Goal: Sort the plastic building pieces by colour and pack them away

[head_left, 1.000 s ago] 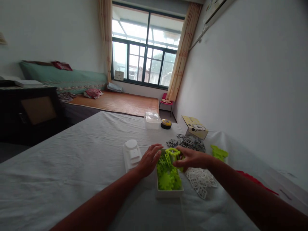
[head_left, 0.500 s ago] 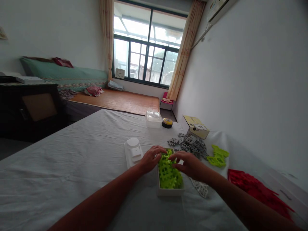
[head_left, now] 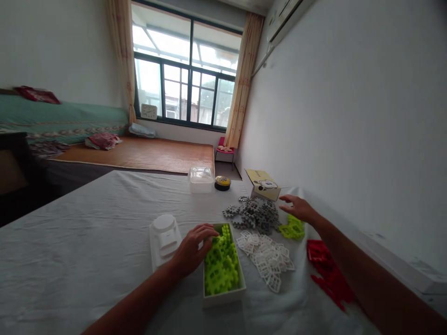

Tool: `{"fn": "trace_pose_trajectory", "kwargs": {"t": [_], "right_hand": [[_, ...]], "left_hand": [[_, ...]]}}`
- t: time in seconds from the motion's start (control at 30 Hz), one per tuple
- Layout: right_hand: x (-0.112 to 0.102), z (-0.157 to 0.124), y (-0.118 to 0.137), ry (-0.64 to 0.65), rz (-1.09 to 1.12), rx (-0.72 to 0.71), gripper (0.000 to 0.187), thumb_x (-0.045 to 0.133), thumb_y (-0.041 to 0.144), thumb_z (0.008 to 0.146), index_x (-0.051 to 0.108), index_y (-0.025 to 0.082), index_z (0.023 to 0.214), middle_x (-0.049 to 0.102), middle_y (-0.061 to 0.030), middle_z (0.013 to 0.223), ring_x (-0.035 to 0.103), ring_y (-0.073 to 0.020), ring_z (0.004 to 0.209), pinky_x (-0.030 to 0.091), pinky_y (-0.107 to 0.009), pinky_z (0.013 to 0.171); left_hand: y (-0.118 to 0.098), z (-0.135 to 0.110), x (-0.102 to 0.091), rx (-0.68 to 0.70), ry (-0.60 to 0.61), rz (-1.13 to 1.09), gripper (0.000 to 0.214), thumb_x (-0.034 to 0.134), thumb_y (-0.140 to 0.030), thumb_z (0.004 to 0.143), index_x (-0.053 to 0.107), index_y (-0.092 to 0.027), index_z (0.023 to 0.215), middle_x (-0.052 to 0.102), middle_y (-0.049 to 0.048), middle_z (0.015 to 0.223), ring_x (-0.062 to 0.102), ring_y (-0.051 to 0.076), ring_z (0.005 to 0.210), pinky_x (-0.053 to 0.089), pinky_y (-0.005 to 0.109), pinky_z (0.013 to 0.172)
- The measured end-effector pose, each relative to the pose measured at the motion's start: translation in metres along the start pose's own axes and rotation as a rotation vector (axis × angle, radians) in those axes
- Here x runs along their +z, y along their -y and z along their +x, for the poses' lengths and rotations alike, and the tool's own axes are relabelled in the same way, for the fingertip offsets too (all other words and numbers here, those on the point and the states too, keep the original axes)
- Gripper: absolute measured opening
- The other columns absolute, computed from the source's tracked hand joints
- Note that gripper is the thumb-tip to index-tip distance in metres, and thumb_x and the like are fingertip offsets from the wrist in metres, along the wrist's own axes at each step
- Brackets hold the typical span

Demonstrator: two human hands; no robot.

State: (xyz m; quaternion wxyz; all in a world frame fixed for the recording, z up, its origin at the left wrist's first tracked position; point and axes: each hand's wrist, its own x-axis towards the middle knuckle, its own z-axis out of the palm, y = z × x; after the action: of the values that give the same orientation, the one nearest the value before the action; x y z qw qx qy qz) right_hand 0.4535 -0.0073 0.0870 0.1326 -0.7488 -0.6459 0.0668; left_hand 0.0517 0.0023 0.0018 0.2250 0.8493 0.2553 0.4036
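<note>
A white open box stands on the table, filled with lime-green interlocking plastic pieces. Some pieces at its far end stand on edge in a row. My left hand rests over the box's left rim, fingers bent and thumb apart, with its fingertips at the green pieces. Away to the right, my right hand hovers by a small pile of lime-green pieces. Its fingers are stretched out and apart, and I see nothing in them.
Grey pieces and white lattice pieces lie right of the box, red pieces farther right. A white moulded item sits left. Behind are a clear container, a round yellow-black tin and a yellow carton.
My right hand has left the box and moved right to the small green pile, uncovering the white pieces. My left hand stays at the box. The view has turned right.
</note>
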Motion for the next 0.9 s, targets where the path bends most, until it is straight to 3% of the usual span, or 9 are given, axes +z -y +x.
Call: {"fn": "trace_pose_trajectory", "kwargs": {"t": [0.1, 0.17, 0.33, 0.47, 0.57, 0.67, 0.77, 0.9], "right_hand": [[-0.002, 0.017, -0.06, 0.145, -0.038, 0.104, 0.087, 0.073, 0.044, 0.062, 0.044, 0.009, 0.136, 0.045, -0.0184, 0.141, 0.042, -0.0315, 0.129, 0.031, -0.039, 0.108], [0.01, 0.021, -0.079, 0.239, -0.041, 0.117, 0.107, 0.081, 0.048, 0.048, 0.04, 0.008, 0.139, 0.041, -0.0191, 0.143, 0.037, -0.0325, 0.132, 0.029, -0.038, 0.11], [0.048, 0.032, -0.087, 0.343, -0.099, 0.062, 0.13, 0.079, 0.063, 0.039, 0.024, 0.015, 0.147, 0.017, -0.0172, 0.155, 0.008, -0.0327, 0.143, 0.009, -0.04, 0.115], [0.052, 0.046, -0.098, 0.368, -0.141, 0.141, 0.141, 0.083, 0.058, 0.032, 0.017, 0.016, 0.149, 0.008, -0.0181, 0.156, 0.0, -0.0369, 0.142, 0.008, -0.047, 0.114], [0.04, 0.055, -0.11, 0.365, -0.082, 0.196, 0.141, 0.085, 0.052, 0.031, 0.016, 0.015, 0.149, 0.007, -0.0182, 0.156, 0.003, -0.0366, 0.142, 0.012, -0.045, 0.114], [0.031, 0.062, -0.117, 0.395, -0.031, 0.235, 0.137, 0.084, 0.05, 0.036, 0.015, 0.015, 0.149, 0.01, -0.019, 0.155, 0.017, -0.0366, 0.14, 0.026, -0.043, 0.111], [0.028, 0.067, -0.116, 0.45, 0.019, 0.322, 0.135, 0.085, 0.049, 0.037, 0.017, 0.018, 0.149, 0.024, -0.024, 0.15, 0.039, -0.0411, 0.129, 0.044, -0.048, 0.095], [0.029, 0.071, -0.116, 0.497, 0.083, 0.402, 0.138, 0.088, 0.046, 0.031, 0.017, 0.026, 0.148, 0.029, -0.0225, 0.148, 0.045, -0.0432, 0.121, 0.053, -0.049, 0.075]], "left_hand": [[0.002, 0.0, 0.0, -0.014, 0.01, 0.025, 0.025, 0.043, -0.023, 0.091, 0.066, -0.022, 0.1, 0.067, 0.0086, 0.107, 0.056, 0.022, 0.112, 0.045, 0.041, 0.098], [0.003, -0.001, 0.0, -0.023, 0.014, 0.04, 0.025, 0.043, -0.024, 0.092, 0.067, -0.022, 0.1, 0.067, 0.0086, 0.108, 0.056, 0.022, 0.112, 0.046, 0.041, 0.098], [0.003, -0.001, 0.0, -0.032, 0.019, 0.063, 0.026, 0.042, -0.025, 0.092, 0.067, -0.022, 0.101, 0.067, 0.0086, 0.108, 0.057, 0.023, 0.112, 0.048, 0.04, 0.096], [0.006, 0.0, 0.002, -0.014, 0.014, 0.061, 0.025, 0.042, -0.024, 0.092, 0.066, -0.024, 0.101, 0.068, 0.0067, 0.106, 0.056, 0.022, 0.113, 0.048, 0.038, 0.097], [0.007, -0.001, 0.003, -0.012, 0.019, 0.064, 0.024, 0.043, -0.023, 0.092, 0.065, -0.024, 0.101, 0.068, 0.0054, 0.105, 0.055, 0.021, 0.115, 0.047, 0.037, 0.098], [0.006, -0.002, 0.002, -0.02, 0.028, 0.069, 0.023, 0.043, -0.022, 0.092, 0.064, -0.024, 0.102, 0.068, 0.0055, 0.106, 0.054, 0.021, 0.115, 0.047, 0.037, 0.098], [0.006, -0.003, 0.002, -0.029, 0.029, 0.068, 0.023, 0.043, -0.021, 0.092, 0.064, -0.025, 0.103, 0.068, 0.0054, 0.106, 0.054, 0.021, 0.115, 0.047, 0.037, 0.098], [0.007, -0.002, 0.003, -0.024, 0.028, 0.06, 0.023, 0.043, -0.021, 0.092, 0.064, -0.024, 0.103, 0.067, 0.0057, 0.107, 0.055, 0.021, 0.115, 0.046, 0.037, 0.099]]}}
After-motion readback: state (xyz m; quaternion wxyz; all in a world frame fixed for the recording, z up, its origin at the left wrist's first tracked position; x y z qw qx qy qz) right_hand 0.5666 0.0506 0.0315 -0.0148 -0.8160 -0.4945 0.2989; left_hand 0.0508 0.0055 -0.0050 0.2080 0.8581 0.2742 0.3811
